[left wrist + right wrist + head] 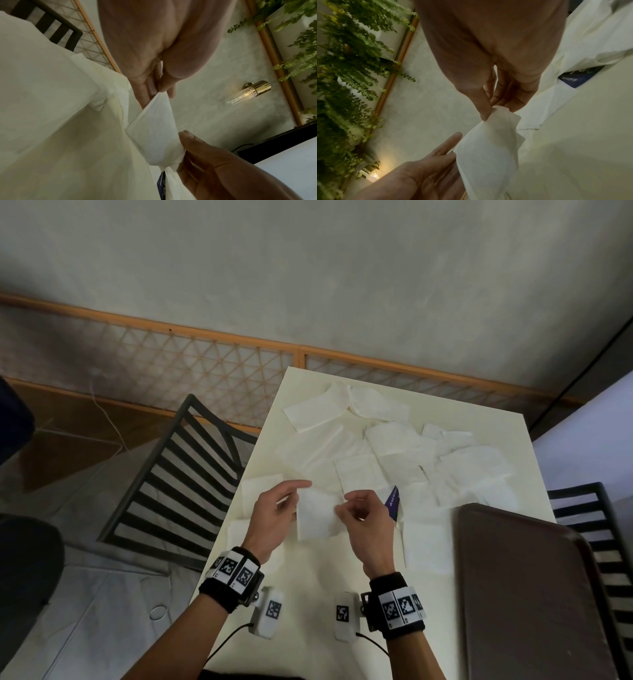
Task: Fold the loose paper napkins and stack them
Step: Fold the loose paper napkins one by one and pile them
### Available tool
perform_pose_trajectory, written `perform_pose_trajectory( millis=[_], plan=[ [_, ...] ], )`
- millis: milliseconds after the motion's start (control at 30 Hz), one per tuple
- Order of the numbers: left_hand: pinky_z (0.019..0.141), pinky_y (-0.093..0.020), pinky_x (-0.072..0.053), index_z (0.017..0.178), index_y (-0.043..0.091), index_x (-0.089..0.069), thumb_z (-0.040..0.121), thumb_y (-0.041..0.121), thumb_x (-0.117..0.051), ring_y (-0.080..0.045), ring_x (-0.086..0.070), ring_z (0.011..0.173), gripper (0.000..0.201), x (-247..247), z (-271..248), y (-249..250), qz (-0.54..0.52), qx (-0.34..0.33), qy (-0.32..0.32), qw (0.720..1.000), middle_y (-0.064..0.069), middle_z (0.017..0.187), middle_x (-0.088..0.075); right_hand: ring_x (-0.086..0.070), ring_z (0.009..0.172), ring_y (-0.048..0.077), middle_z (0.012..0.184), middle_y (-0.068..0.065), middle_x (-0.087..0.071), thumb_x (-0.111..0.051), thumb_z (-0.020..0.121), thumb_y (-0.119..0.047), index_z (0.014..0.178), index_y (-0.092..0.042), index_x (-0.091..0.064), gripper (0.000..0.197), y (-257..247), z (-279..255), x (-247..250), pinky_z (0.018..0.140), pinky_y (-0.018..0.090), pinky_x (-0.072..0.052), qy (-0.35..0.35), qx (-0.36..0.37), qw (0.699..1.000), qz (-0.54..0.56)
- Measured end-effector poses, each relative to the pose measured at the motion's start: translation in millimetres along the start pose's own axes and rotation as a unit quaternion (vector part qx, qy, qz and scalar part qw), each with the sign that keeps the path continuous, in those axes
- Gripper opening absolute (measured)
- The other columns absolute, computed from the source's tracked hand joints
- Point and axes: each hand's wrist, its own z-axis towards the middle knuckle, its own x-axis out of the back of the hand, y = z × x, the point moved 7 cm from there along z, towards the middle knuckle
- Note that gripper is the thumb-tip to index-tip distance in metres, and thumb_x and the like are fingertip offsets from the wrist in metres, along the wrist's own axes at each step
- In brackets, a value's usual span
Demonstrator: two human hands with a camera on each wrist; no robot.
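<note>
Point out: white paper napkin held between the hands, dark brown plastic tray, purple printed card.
white paper napkin point(317, 517): head view, middle of the held sheet.
dark brown plastic tray point(534, 594): head view, bare inner surface.
purple printed card point(392, 501): head view, exposed corner among the napkins.

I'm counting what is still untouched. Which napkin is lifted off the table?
The small napkin pinched at its top corners by the left hand and right hand; the other napkins lie on the table.

Dim, soft indoor light; a glowing wall lamp point(255, 90) flares in both wrist views. Edges bend strongly, and close skin is blurred.
</note>
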Motion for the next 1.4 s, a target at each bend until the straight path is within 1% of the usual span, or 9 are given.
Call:
perform_pose_trajectory(
  millis=[133,267,433,733,900,1067,1167,1233,1400],
  plan=[
    [0.105,-0.039,-0.058,0.124,0.03,-0.079,0.105,0.012,-0.07,-0.015,-0.073,0.108,0.028,1.9,-2.1,3.9,-0.028,-0.01,0.002,1.0,0.008,0.128,-0.077,-0.073,0.081,0.008,0.093,-0.009,-0.077,-0.088,0.089,-0.02,0.101,-0.032,-0.073,0.022,-13.8,-5.4,3.5,0.07,0.021,-0.056,-0.012,0.006,1.0,0.023],
    [0.104,-0.032,-0.059,0.12,0.022,-0.082,0.097,0.003,-0.078,-0.029,-0.074,0.111,0.03,5.4,-2.5,11.9,-0.043,-0.032,0.027,0.998,0.003,0.12,-0.081,-0.07,0.077,0.014,0.106,-0.007,-0.07,-0.09,0.088,-0.025,0.101,-0.028,-0.066,0.028,-11.8,-13.7,0.0,0.069,0.024,-0.052,-0.075,-0.02,0.997,0.015],
    [0.101,-0.038,-0.062,0.127,0.018,-0.077,0.095,-0.006,-0.077,-0.023,-0.078,0.112,0.04,-3.7,-4.1,31.6,-0.075,-0.033,-0.03,0.996,0.0,0.119,-0.082,-0.071,0.101,0.013,0.125,0.011,-0.076,-0.077,0.102,-0.041,0.123,-0.029,-0.041,0.044,-13.5,-17.8,-8.6,0.091,0.03,-0.055,-0.155,-0.067,0.978,0.119],
    [0.096,-0.034,-0.063,0.116,0.026,-0.083,0.096,0.01,-0.082,-0.015,-0.076,0.102,0.026,9.7,-5.6,51.2,0.086,-0.119,-0.012,0.989,0.007,0.11,-0.078,-0.074,0.106,0.041,0.115,0.01,-0.081,-0.076,0.102,-0.01,0.138,-0.028,-0.048,0.049,-53.9,-19.5,2.3,0.083,0.045,-0.059,-0.129,0.037,0.978,0.161],
    [0.107,-0.023,-0.049,0.118,0.031,-0.081,0.099,-0.011,-0.058,-0.014,-0.061,0.124,0.051,9.0,-3.2,55.6,0.141,-0.15,-0.061,0.977,0.004,0.124,-0.058,-0.074,0.101,0.012,0.114,-0.008,-0.079,-0.073,0.104,-0.007,0.151,-0.041,-0.046,0.063,-70.2,-18.4,11.9,0.077,0.031,-0.062,-0.074,0.056,0.979,0.184],
    [0.119,-0.029,-0.045,0.146,0.027,-0.059,0.095,-0.005,-0.074,-0.009,-0.054,0.145,0.062,-5.6,-8.3,56.5,0.082,-0.117,-0.159,0.977,0.011,0.149,-0.063,-0.074,0.095,0.028,0.113,0.026,-0.075,-0.068,0.107,-0.007,0.139,-0.027,-0.062,0.038,-68.8,-13.1,2.6,0.079,0.039,-0.061,-0.099,-0.004,0.957,0.272],
    [0.099,-0.033,-0.055,0.126,0.021,-0.073,0.107,0.02,-0.068,-0.013,-0.074,0.115,0.02,-5.8,1.4,49.0,0.081,-0.091,-0.093,0.988,0.002,0.118,-0.08,-0.072,0.092,0.029,0.11,0.026,-0.076,-0.068,0.107,-0.007,0.125,-0.013,-0.072,0.019,-67.7,-10.1,-1.0,0.075,0.036,-0.059,-0.106,-0.017,0.957,0.269],
    [0.085,-0.04,-0.052,0.108,0.018,-0.076,0.109,0.037,-0.058,-0.017,-0.071,0.095,0.027,-0.8,7.3,41.8,0.075,-0.078,-0.046,0.993,-0.008,0.101,-0.079,-0.072,0.097,0.028,0.116,0.024,-0.077,-0.071,0.105,-0.009,0.12,-0.009,-0.076,0.015,-69.8,-9.6,-0.7,0.081,0.041,-0.059,-0.125,0.004,0.963,0.237],
    [0.091,-0.044,-0.063,0.117,0.011,-0.075,0.117,0.026,-0.048,-0.025,-0.075,0.105,0.031,-4.6,5.7,32.5,-0.035,0.015,-0.049,0.998,-0.012,0.115,-0.079,-0.072,0.088,0.017,0.106,-0.004,-0.082,-0.088,0.091,-0.011,0.099,-0.02,-0.084,0.013,-68.7,-7.5,7.3,0.075,0.032,-0.06,-0.097,0.065,0.99,0.076]
  ],
)
